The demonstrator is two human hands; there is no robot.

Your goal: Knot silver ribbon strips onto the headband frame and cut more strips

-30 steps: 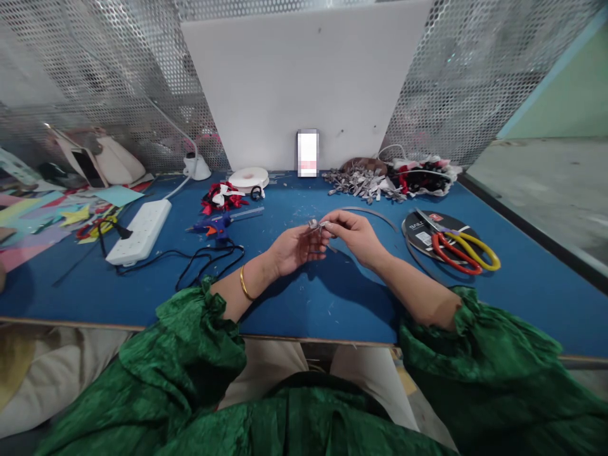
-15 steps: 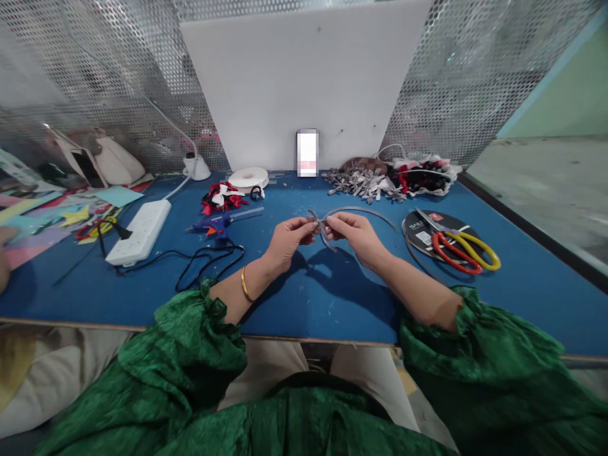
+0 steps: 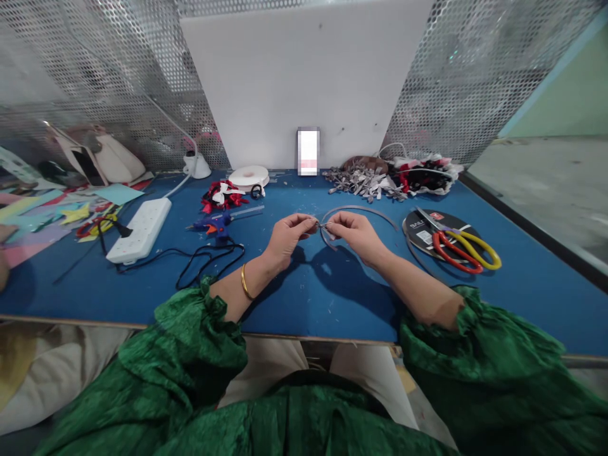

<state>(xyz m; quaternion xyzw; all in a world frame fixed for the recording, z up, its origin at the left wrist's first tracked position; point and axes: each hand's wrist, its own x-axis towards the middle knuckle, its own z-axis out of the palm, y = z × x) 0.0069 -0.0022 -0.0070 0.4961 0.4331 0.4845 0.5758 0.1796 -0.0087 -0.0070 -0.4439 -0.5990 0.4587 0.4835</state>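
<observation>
My left hand (image 3: 287,238) and my right hand (image 3: 354,233) meet above the middle of the blue table (image 3: 304,291). Both pinch a small grey ribbon piece (image 3: 322,225) between thumb and fingertips. A thin grey ribbon strand (image 3: 361,209) curves from my right hand over the table toward the right. A gold bangle sits on my left wrist. Green sleeves cover both forearms.
Red and yellow scissors (image 3: 468,248) lie on a black ribbon spool at the right. A heap of grey ribbon bows (image 3: 363,182) lies at the back. A blue glue gun (image 3: 215,224), its black cord, a white power strip (image 3: 139,230), red bows and white tape lie left.
My hands have spread slightly apart and lowered, drawing the grey ribbon piece taut between them. The strand now lies in a wider arc on the table.
</observation>
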